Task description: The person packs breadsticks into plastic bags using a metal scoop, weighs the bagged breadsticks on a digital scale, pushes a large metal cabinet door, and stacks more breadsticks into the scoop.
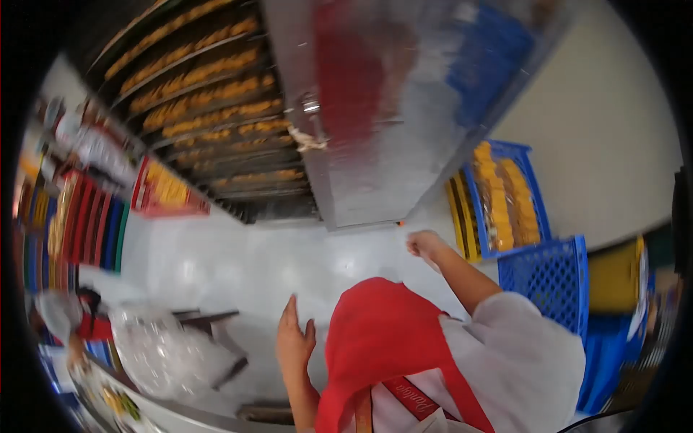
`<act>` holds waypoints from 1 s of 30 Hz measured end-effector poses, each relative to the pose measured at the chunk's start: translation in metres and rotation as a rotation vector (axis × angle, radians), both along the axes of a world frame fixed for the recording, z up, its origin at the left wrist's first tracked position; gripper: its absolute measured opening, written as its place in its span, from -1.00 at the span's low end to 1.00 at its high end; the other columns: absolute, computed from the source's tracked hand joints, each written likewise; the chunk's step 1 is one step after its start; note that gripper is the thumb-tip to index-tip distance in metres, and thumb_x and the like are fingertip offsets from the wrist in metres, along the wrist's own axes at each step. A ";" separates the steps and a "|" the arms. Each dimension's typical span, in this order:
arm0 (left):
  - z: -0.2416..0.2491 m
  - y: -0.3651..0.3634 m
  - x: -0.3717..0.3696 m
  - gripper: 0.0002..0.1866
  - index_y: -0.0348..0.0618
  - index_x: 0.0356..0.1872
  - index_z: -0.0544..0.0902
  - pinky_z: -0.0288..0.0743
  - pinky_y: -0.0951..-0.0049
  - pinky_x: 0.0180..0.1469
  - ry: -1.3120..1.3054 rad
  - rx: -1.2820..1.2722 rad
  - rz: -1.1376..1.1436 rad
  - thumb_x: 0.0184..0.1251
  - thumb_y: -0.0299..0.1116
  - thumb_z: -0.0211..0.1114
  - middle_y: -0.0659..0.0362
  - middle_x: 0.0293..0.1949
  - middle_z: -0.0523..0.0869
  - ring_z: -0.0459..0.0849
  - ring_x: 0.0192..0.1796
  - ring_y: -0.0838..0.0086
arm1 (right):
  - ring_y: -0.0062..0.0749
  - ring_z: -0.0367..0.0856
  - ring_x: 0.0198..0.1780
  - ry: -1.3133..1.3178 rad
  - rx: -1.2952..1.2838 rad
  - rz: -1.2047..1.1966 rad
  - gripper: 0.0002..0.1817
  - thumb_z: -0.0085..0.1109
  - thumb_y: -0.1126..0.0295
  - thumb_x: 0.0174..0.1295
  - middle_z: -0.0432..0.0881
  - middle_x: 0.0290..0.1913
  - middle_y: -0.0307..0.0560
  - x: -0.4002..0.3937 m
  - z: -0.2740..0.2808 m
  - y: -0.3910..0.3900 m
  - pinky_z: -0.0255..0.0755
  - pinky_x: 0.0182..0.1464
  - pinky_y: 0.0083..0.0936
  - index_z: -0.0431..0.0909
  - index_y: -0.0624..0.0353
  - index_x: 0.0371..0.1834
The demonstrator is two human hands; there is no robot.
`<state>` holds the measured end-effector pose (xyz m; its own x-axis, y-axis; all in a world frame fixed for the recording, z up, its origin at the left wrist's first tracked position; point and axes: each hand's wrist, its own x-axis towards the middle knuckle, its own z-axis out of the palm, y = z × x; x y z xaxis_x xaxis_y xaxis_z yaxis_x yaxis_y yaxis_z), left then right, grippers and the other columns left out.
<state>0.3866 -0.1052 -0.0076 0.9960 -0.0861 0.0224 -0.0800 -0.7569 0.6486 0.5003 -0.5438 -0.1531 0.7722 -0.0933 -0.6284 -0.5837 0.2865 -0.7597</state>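
My left hand [294, 338] is held out over the floor in front of my red apron [382, 325], thumb and fingers apart, with nothing in it. On the other side, my right hand [426, 244] is curled into a loose fist in the air, and I see nothing sticking out of it. It is nearest to a blue crate [530, 191] filled with bagged yellow-brown baked goods [498, 198], but apart from it. Beyond both hands stands a tall metal cabinet or door [375, 173], its shiny surface reflecting red and blue.
A rack [209, 108] of trays with golden baked pieces stands ahead left, near a red crate [170, 191]. Stacked coloured crates [94, 224], a large clear plastic bag [162, 353] and a person [61, 317] are at left. Another blue crate [548, 278] is close at right.
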 end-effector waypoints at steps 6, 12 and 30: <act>0.001 -0.044 0.017 -0.23 -0.07 0.48 0.31 0.50 0.09 0.26 0.051 -0.136 -0.094 0.21 -0.46 0.37 -0.13 0.28 0.56 0.58 0.24 -0.06 | -0.44 0.56 -0.49 0.234 0.007 -0.091 -0.92 0.22 0.44 0.27 0.57 -0.50 -0.15 -0.003 0.005 -0.025 0.47 -0.44 -0.52 0.56 0.16 -0.36; -0.004 -0.002 0.029 -0.21 -0.03 0.48 0.31 0.52 0.07 0.22 0.111 -0.047 -0.102 0.19 -0.42 0.40 -0.17 0.25 0.57 0.59 0.21 -0.10 | -0.42 0.56 -0.50 0.046 -0.031 -0.171 -0.91 0.19 0.44 0.29 0.60 -0.45 -0.10 0.018 0.026 -0.015 0.50 -0.43 -0.50 0.56 0.24 -0.29; 0.014 -0.193 0.103 -0.21 -0.05 0.51 0.29 0.41 0.09 0.34 -0.007 0.029 -0.635 0.22 -0.43 0.37 -0.10 0.37 0.48 0.51 0.33 -0.01 | -0.43 0.58 -0.49 0.134 -0.014 -0.652 -0.90 0.18 0.43 0.26 0.62 -0.46 -0.12 -0.176 0.049 -0.158 0.50 -0.42 -0.50 0.57 0.20 -0.23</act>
<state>0.4891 -0.2981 0.0066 0.7505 -0.6606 0.0177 -0.5233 -0.5778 0.6264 0.3246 -0.7018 -0.1037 0.4701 -0.5234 -0.7107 -0.3840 0.6038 -0.6986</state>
